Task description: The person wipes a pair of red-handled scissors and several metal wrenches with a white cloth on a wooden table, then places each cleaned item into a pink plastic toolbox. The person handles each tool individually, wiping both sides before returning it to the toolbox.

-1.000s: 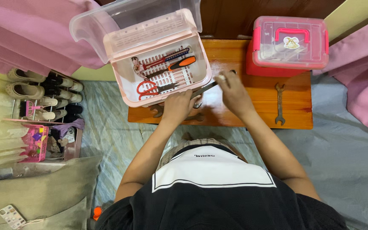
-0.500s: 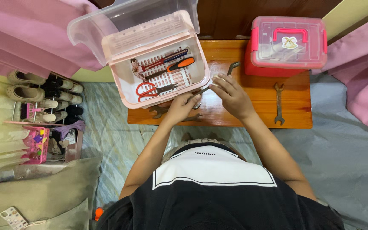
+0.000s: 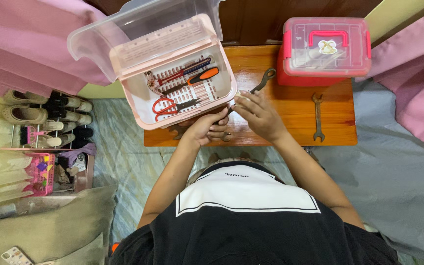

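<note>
At the near edge of the bench [image 3: 290, 137], the left hand [image 3: 206, 126] curls over the front rim of the pink box [image 3: 138, 93], fingers closed on the rim as far as I can tell. Under and beside that hand two small wrenches [image 3: 177, 131] lie half hidden, right at the near edge. If the box is dragged or tipped, they could be knocked to the floor.

Just to the right, the right hand [image 3: 257, 115] pinches the near end of a ring wrench [image 3: 263, 81], fingers closed on it. The wrench slants up and away, its ring end raised toward the middle of the bench, close to the box's right wall. A pinch at one end gives little control, so the far end could swing into the box wall or slip from the fingers and hit the glossy wood.

Inside the box, on a slotted tray, lie red scissors [image 3: 169, 105], an orange-handled screwdriver [image 3: 199, 77] and a few thinner tools. A wrench dropped carelessly could land on the scissor blades or jam across the slots.

The clear lid [image 3: 123, 29] stands open at the far side and could fall shut on the hands if the box is jolted.

Toward the right edge lies an open-end wrench [image 3: 317, 117], well apart. At the far right corner stands a closed red box [image 3: 326, 49].
</note>
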